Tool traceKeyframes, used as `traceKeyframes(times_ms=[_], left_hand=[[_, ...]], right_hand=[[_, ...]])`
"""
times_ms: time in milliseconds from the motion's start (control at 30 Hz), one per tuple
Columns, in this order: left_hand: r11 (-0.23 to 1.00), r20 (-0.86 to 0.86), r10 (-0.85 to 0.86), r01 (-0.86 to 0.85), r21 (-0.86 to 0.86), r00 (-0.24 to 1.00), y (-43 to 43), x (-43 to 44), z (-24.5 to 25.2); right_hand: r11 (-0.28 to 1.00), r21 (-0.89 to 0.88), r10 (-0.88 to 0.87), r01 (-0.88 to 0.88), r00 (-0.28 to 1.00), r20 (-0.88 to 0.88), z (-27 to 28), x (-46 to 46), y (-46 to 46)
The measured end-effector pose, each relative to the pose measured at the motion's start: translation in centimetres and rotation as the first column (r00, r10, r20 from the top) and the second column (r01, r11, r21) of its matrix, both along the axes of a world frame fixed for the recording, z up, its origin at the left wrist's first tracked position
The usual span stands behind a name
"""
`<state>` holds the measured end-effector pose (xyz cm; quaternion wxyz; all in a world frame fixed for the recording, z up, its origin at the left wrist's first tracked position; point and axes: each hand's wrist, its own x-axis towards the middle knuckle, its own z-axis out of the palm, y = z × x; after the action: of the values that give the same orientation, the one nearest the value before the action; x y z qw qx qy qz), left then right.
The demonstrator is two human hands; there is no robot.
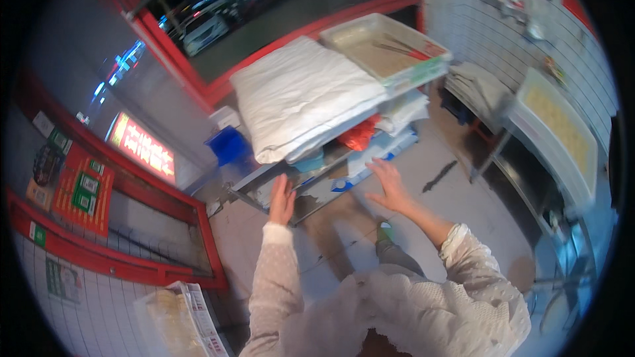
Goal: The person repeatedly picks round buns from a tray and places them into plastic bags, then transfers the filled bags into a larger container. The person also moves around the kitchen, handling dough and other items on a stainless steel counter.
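My left hand (282, 201) is raised near the front left corner of a metal rack (265, 184), empty, its fingers stretched upward. Across from it, my right hand (392, 188) is spread with nothing in it, above the floor by the rack's lower shelf. A folded white quilt or thick cloth (307, 94) covers the left part of the rack's top. To its right sits a shallow white plastic tray (342, 37) with a pair of red-handled tongs (404, 49) in it. Below the cloth, a red plastic bag (359, 134) lies among white bags (404, 109).
A red-framed window (297, 39) stands behind the rack, and a red-framed glass door (213, 258) at left. A blue container (227, 146) is beside the rack. On the right, a tray of pale yellow pieces (555, 124) rests on a metal stand. A clear-sided box (173, 317) stands lower left.
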<state>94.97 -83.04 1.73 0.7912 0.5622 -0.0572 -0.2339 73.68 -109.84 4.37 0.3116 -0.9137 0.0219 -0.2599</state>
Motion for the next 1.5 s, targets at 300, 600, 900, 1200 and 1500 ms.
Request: traceKeyframes(times_ms=[300, 600, 900, 1200, 1500], left_hand=[[0.929, -0.293, 0.206, -0.28, -0.242, 0.934, -8.2, 9.0, -1.8], [0.96, 0.458, 0.191, -0.262, 0.096, 0.868, -11.9, 6.6, 9.1], [0.97, -0.244, -0.081, 0.02, -0.242, 0.966, -6.8, 29.9, 10.5], [0.804, -0.394, -0.26, -0.028, -0.594, 0.882, -18.8, 49.6, 17.0], [0.725, 0.024, -0.378, 0.312, -0.614, 0.925, -23.1, 55.2, 21.6]], right_hand=[[0.78, -0.445, 0.445, -0.44, 0.89, -0.1, 7.5, 24.4, -2.0], [0.863, -0.145, 0.425, -0.485, 0.85, -0.311, 8.9, 34.3, -1.7], [0.966, -0.042, 0.259, -0.256, 0.962, 0.086, 27.2, 45.5, -12.3], [0.984, 0.071, 0.141, -0.16, 0.964, 0.224, 37.0, 47.4, -12.4], [0.909, -0.402, 0.104, 0.112, 0.872, 0.478, 37.9, 45.3, -14.3]])
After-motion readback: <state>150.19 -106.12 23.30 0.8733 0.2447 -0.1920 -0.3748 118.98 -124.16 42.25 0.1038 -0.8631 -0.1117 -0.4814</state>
